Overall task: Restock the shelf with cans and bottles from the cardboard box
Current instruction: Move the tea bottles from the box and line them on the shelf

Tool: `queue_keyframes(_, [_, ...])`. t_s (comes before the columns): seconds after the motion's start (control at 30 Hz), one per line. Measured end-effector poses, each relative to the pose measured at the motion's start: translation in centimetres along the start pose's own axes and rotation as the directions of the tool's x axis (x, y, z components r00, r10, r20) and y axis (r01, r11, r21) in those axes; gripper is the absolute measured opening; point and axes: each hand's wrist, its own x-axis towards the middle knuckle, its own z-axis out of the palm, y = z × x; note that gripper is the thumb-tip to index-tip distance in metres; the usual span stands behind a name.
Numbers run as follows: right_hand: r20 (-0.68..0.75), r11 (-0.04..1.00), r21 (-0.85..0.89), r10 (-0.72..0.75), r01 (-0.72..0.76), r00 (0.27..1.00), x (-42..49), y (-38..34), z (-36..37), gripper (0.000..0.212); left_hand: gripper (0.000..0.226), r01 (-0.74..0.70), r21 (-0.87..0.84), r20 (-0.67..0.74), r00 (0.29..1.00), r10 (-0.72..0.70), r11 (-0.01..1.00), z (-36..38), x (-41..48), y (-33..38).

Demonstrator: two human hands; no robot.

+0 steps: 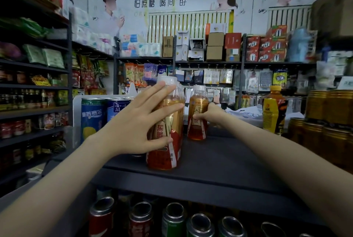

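Two amber tea bottles with white caps stand on the dark top shelf. My left hand lies against the side of the near bottle, its fingers straight and spread and the thumb low on the red label. Farther back, my right hand grips the second bottle around its middle, fingers curled round it. Both bottles are upright with their bases on the shelf. The cardboard box is out of view.
Tall blue cans stand left of the near bottle. A yellow-labelled bottle and stacked gold cans fill the shelf's right end. Several red and green cans sit on the shelf below. Stocked racks line the left wall and back.
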Motion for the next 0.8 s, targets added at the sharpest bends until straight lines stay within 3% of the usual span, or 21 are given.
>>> queue_keyframes(0.27, [-0.057, 0.998, -0.069, -0.002, -0.002, 0.998, 0.6, 0.1, 0.9, 0.04, 0.063, -0.029, 0.001, -0.029, 0.999, 0.029, 1.0, 0.1, 0.0, 0.0])
queue_keyframes(0.53, [-0.093, 0.988, -0.15, 0.028, -0.042, 0.995, -0.2, -0.6, 0.8, 0.036, 0.063, -0.064, 0.035, -0.029, 0.997, 0.065, 0.997, 0.2, -0.1, -0.4])
queue_keyframes(0.7, [-0.205, 0.947, -0.319, -0.119, 0.049, 0.971, -2.6, -1.5, 0.7, 0.057, 0.056, -0.038, -0.004, -0.082, 0.996, 0.037, 0.999, 1.2, -0.8, 0.3])
queue_keyframes(0.8, [-0.179, 0.902, -0.42, -0.189, 0.099, 0.965, -5.5, -1.6, 0.9, 0.057, 0.052, 0.035, -0.027, -0.131, 0.991, -0.038, 0.999, 1.6, -1.6, 1.6])
